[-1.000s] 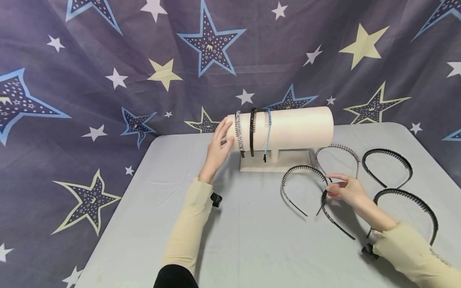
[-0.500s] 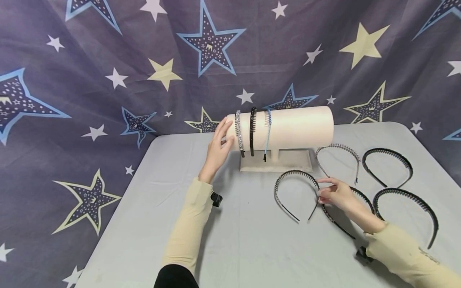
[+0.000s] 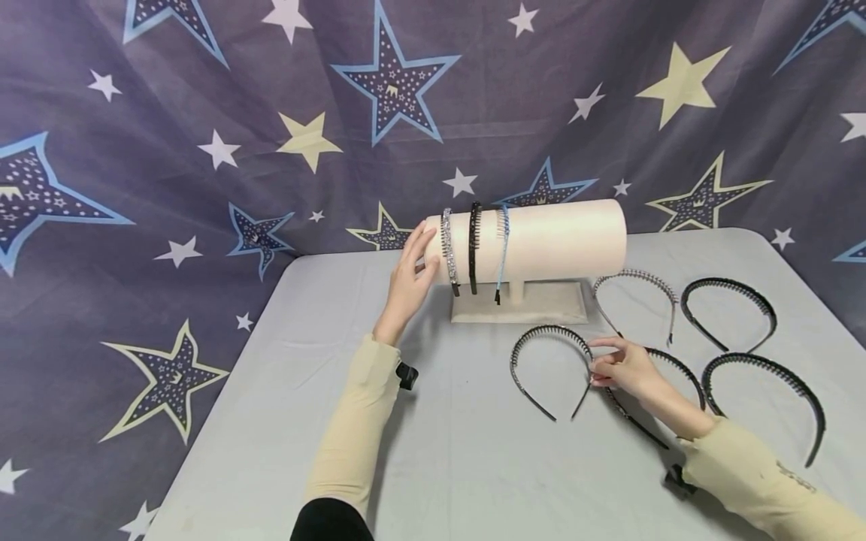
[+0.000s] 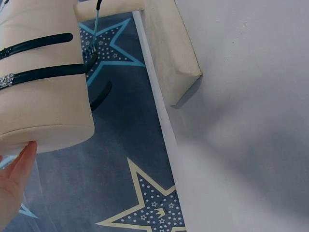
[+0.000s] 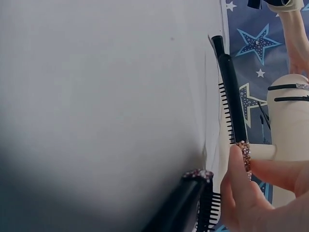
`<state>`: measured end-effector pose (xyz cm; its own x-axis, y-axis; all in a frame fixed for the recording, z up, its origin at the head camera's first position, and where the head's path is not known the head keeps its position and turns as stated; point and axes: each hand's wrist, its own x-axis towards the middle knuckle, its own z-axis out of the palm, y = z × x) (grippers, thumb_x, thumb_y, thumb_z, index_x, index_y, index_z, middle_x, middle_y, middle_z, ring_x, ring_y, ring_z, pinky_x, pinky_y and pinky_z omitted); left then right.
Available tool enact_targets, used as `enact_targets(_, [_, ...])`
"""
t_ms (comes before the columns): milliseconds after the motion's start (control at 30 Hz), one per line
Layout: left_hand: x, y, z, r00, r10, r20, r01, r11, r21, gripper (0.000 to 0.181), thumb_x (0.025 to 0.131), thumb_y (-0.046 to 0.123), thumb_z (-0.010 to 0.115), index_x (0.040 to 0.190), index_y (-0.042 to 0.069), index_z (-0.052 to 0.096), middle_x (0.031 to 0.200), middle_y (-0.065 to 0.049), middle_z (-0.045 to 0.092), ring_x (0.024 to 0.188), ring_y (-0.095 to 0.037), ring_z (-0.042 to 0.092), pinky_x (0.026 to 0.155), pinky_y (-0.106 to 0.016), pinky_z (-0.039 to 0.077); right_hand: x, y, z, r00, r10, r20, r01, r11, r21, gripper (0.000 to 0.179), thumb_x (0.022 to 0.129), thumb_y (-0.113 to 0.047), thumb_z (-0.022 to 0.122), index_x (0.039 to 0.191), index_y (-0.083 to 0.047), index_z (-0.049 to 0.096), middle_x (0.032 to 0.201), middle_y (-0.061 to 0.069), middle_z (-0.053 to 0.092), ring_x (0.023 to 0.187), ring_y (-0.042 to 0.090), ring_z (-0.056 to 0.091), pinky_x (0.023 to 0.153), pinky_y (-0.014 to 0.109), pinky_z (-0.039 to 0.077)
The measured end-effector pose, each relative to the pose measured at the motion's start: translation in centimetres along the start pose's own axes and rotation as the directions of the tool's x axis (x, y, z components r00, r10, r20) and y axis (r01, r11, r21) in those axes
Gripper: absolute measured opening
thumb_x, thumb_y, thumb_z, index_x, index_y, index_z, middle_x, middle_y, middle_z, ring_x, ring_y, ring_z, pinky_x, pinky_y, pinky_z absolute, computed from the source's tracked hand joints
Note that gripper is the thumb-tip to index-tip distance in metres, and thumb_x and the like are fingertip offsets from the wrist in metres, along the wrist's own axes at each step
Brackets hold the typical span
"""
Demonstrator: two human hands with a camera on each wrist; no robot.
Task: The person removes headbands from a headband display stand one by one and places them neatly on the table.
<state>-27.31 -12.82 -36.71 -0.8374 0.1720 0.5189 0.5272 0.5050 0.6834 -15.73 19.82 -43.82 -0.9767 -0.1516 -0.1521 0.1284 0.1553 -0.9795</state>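
My right hand pinches one side of a dark toothed headband, its ends pointing toward me. In the right wrist view, thumb and fingertips hold that headband where small sparkling stones begin. The cream cylindrical display stand lies crosswise at the back of the table. On it sit a silver glittery headband, a black headband and a blue headband, all near its left end. Against that end rests my left hand, fingers extended; the left wrist view shows fingertips touching the stand's end face.
Right of the stand lie a grey beaded headband and a black headband. Another black headband lies nearer, beside a dark headband partly hidden by my right hand. A star-patterned curtain hangs behind the pale table.
My right hand has moved left and slightly nearer, bringing the pinched headband away from the dark one it overlapped. My left hand has stayed at the stand's end.
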Motion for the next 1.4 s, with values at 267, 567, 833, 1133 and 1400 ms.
enact_targets(267, [0.1, 0.1, 0.0, 1.000, 0.005, 0.002, -0.005, 1.000, -0.005, 0.042, 0.091, 0.017, 0.048, 0.132, 0.014, 0.041, 0.144, -0.001, 0.026, 0.121, -0.018, 0.039, 0.089, -0.030, 0.046, 0.2, 0.1, 0.0, 1.000, -0.015, -0.017, 0.013, 0.996, -0.085, 0.042, 0.079, 0.011, 0.050, 0.119, 0.020, 0.037, 0.072, 0.013, 0.064, 0.057, 0.009, 0.060, 0.058, 0.026, 0.056])
enact_targets(567, [0.1, 0.2, -0.1, 1.000, 0.004, 0.004, -0.004, 1.000, -0.013, 0.043, 0.091, 0.016, 0.047, 0.133, 0.014, 0.041, 0.144, 0.002, 0.025, 0.121, -0.018, 0.039, 0.090, -0.034, 0.046, 0.1, -0.3, 0.1, 0.999, -0.031, -0.007, 0.030, 0.990, -0.139, 0.042, 0.079, 0.011, 0.054, 0.117, 0.022, 0.039, 0.072, 0.016, 0.064, 0.057, 0.013, 0.061, 0.058, 0.028, 0.056])
enact_targets(833, [0.1, 0.3, -0.1, 1.000, -0.004, 0.007, 0.004, 1.000, -0.001, 0.042, 0.091, 0.017, 0.047, 0.133, 0.015, 0.040, 0.144, 0.003, 0.025, 0.122, -0.017, 0.038, 0.090, -0.031, 0.046, -0.1, -0.5, 0.1, 0.999, -0.050, -0.021, 0.043, 0.969, -0.245, 0.038, 0.079, 0.008, 0.056, 0.112, 0.023, 0.044, 0.074, 0.021, 0.062, 0.059, 0.018, 0.063, 0.056, 0.029, 0.056])
enact_targets(1133, [0.0, 0.2, -0.1, 1.000, -0.006, 0.006, 0.006, 1.000, 0.009, 0.042, 0.091, 0.017, 0.048, 0.133, 0.015, 0.041, 0.144, 0.005, 0.025, 0.121, -0.017, 0.040, 0.089, -0.029, 0.046, 0.0, -2.1, -0.7, 0.987, -0.147, -0.059, 0.120, 0.935, -0.332, 0.037, 0.082, 0.000, 0.055, 0.114, 0.016, 0.048, 0.090, 0.027, 0.060, 0.070, 0.020, 0.063, 0.063, 0.028, 0.055])
enact_targets(1400, [0.0, 0.1, -0.1, 1.000, -0.007, 0.006, 0.007, 1.000, 0.000, 0.042, 0.091, 0.016, 0.048, 0.132, 0.015, 0.041, 0.144, 0.003, 0.026, 0.121, -0.018, 0.040, 0.089, -0.032, 0.047, 0.3, -4.1, -1.6, 0.936, -0.334, -0.109, 0.251, 0.855, -0.455, 0.033, 0.083, -0.007, 0.059, 0.112, 0.008, 0.055, 0.098, 0.026, 0.060, 0.074, -0.008, 0.051, 0.064, 0.009, 0.046])
